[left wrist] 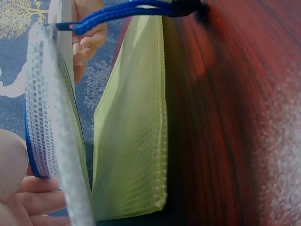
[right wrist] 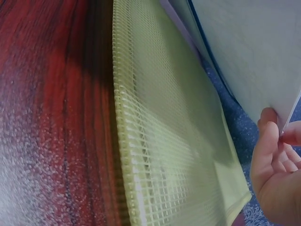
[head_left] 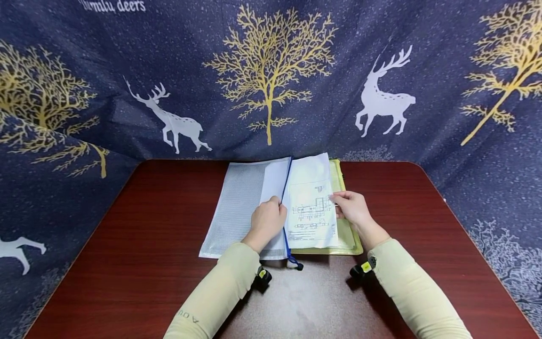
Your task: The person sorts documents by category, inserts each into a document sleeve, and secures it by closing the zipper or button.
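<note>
A white mesh zipper pouch (head_left: 237,202) with a blue zipper edge is held up by my left hand (head_left: 268,217), whose fingers grip it at that edge. White printed sheets (head_left: 309,207) with line drawings reach out of the pouch's right side. My right hand (head_left: 352,207) pinches their right edge between thumb and fingers, as the right wrist view also shows at the paper's edge (right wrist: 282,125). Beneath lies a yellow mesh pouch (head_left: 353,240), partly covered by the sheets. How far the papers sit inside the white pouch is partly hidden by my left hand.
A blue zipper cord with a black end (head_left: 296,264) hangs at the pouch's near corner. The dark red wooden table (head_left: 139,245) spreads around the pouches. Behind its far edge hangs a dark blue cloth (head_left: 313,103) printed with deer and trees.
</note>
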Motion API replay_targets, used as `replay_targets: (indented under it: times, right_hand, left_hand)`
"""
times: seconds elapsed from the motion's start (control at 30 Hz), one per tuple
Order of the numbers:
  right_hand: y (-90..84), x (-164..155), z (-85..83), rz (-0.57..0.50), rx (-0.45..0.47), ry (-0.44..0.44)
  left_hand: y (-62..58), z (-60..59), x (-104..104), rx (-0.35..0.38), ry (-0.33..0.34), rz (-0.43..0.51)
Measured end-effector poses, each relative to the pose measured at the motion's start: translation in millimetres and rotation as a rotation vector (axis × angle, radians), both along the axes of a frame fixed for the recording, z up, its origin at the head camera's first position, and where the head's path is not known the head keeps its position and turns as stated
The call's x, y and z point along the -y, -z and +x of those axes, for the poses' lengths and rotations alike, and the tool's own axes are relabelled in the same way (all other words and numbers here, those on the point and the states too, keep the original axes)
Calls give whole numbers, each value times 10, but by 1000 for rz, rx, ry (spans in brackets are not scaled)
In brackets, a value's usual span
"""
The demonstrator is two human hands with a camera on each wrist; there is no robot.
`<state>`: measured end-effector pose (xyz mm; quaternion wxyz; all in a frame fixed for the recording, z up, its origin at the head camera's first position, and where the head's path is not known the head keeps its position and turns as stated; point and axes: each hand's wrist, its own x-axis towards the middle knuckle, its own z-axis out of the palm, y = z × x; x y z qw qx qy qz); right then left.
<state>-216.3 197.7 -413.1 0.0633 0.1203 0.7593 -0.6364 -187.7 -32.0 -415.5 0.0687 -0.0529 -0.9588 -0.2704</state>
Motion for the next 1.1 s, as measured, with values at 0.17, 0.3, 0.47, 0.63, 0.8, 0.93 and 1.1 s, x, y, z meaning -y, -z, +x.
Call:
replay_targets:
  times: [0.17,0.3,0.47,0.63,0.8,0.93,1.1]
  right_hand:
    - [30,-8,-2,2,0,-3]
    - [45,-3,-3,-3,-4,-5]
    - [31,26,11,-25,-14,-14]
    - [17,65,33,-65,-10,-33]
    - [19,94,38,-111,-3,-38]
    - [21,114,44,-109,-1,-45]
    - [26,125,48,-106,1,-61]
  left_hand:
    - [-11,12,-11,-16,2,2]
    - [-9,18,-13,-15,6,0]
    - [-9,20,-14,-12,13,3]
    - [-27,24,-17,-8,13,13]
    - [-33,31,-22,-10,11,6]
    - [-34,37,-31,-15,9,2]
    - [-45,45,-34,-20,10,11]
